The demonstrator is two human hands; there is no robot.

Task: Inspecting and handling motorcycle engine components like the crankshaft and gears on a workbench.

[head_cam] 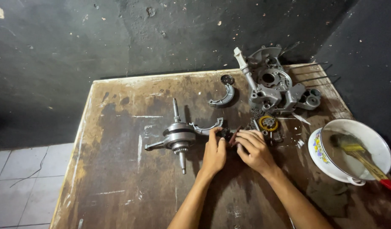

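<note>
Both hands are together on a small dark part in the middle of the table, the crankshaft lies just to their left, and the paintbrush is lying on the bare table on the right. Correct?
Not quite. The head view shows the paintbrush resting inside the white bowl on the right, not on the bare table. The rest holds: the left hand and right hand meet on a small dark part, with the crankshaft just to their left.

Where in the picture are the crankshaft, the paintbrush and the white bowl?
crankshaft (177,136): head view, on its round middle weight.
paintbrush (360,153): head view, on its yellow handle inside the bowl.
white bowl (375,135): head view, on its bare inner wall.
</note>
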